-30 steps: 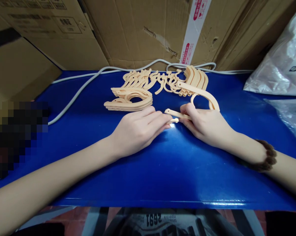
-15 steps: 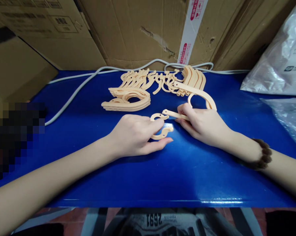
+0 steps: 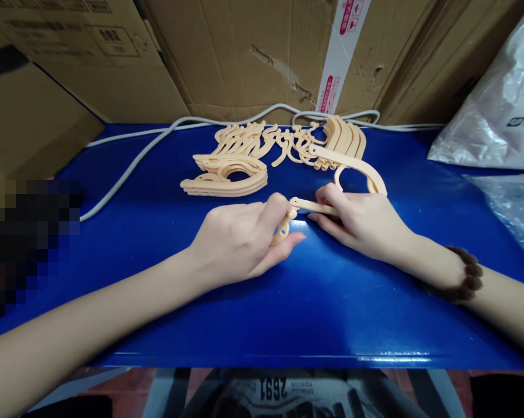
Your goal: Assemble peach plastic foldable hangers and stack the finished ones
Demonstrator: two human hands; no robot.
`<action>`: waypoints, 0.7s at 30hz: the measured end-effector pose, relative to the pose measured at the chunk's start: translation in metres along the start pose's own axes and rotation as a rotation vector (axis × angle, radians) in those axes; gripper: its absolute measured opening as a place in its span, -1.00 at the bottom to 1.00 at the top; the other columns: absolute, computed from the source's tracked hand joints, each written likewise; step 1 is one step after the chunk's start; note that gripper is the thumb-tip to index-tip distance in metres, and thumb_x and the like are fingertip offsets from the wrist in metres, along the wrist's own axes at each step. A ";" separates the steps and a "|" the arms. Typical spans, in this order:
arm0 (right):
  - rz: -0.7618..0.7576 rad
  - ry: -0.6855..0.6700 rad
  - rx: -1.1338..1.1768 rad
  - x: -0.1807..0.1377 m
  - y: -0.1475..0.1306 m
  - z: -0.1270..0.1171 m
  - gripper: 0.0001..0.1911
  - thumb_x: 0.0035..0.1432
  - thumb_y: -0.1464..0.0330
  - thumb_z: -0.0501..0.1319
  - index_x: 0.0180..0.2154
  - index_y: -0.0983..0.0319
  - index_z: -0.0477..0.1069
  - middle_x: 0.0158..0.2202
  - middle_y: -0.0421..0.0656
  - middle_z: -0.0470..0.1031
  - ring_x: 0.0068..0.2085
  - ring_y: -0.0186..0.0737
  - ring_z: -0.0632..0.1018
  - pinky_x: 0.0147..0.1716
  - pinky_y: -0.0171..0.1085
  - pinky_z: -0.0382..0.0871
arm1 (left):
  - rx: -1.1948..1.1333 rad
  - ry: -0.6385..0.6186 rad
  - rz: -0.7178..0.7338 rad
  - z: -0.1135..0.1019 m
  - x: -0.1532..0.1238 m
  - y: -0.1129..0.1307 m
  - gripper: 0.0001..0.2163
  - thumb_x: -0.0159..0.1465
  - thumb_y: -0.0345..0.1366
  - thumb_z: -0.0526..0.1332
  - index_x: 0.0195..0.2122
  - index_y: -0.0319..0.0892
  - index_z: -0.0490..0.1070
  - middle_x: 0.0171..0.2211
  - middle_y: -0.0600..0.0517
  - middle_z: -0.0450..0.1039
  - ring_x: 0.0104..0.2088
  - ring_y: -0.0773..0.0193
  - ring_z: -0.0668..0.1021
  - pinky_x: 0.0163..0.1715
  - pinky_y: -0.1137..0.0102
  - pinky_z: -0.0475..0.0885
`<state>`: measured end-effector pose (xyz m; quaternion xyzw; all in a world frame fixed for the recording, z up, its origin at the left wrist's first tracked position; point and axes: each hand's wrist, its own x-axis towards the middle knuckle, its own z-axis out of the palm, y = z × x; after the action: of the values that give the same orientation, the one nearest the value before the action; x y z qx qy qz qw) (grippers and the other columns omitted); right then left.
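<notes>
My left hand (image 3: 239, 238) is closed around a small cream plastic hook piece (image 3: 282, 231) with a hole in it; the fingers cover most of it. Between the thumb and fingers of my right hand (image 3: 361, 223) is a flat cream hanger arm (image 3: 311, 205), its holed end pointing left. That end meets the hook piece, or comes very near it; whether they are joined I cannot tell. Just beyond my right hand lies another curved hanger arm (image 3: 353, 161), partly hidden by the hand.
Folded hangers (image 3: 227, 187) lie stacked on the blue table (image 3: 288, 313). Behind them are loose hooks (image 3: 239, 138) and a row of hanger arms (image 3: 349, 136). A white cable (image 3: 131, 168) runs along cardboard boxes (image 3: 244, 58). Plastic bags (image 3: 492, 110) stand at the right.
The curved pieces in my left hand have turned, and its fingers have closed further over them. They have come up to the hanger arm's end. My right hand has barely moved.
</notes>
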<state>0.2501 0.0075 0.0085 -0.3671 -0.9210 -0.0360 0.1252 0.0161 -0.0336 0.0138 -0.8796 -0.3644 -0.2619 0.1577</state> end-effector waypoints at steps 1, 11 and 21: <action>0.003 -0.001 0.009 0.000 0.000 0.000 -0.81 0.35 0.25 0.02 -0.16 0.23 0.28 -0.43 -0.16 0.54 -0.48 -0.25 0.50 -0.50 -0.33 0.15 | 0.013 -0.011 0.034 0.000 0.001 0.000 -0.71 0.48 -0.15 -0.07 -0.26 -0.20 0.29 -0.55 0.09 0.42 -0.61 0.35 0.47 -0.62 0.43 0.22; -0.072 0.042 0.123 -0.002 0.000 -0.002 -0.89 0.29 0.29 0.10 -0.27 0.20 0.26 -0.54 -0.27 0.45 -0.56 -0.35 0.42 -0.55 -0.38 0.10 | -0.081 -0.063 0.289 0.003 -0.002 -0.003 -0.64 0.49 -0.12 -0.05 -0.24 -0.22 0.42 -0.34 0.01 0.57 -0.40 0.30 0.59 -0.46 0.43 0.31; -0.097 0.047 0.103 -0.004 -0.002 -0.004 -0.85 0.27 0.26 0.11 -0.32 0.18 0.24 -0.59 -0.30 0.40 -0.59 -0.35 0.39 -0.55 -0.36 0.05 | 0.037 -0.061 0.174 0.002 0.000 -0.008 -0.51 0.48 -0.04 -0.05 -0.53 -0.17 0.35 -0.64 0.08 0.38 -0.61 0.34 0.44 -0.58 0.40 0.15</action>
<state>0.2523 0.0028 0.0112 -0.3142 -0.9351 -0.0030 0.1636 0.0115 -0.0269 0.0126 -0.9124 -0.2961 -0.2137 0.1848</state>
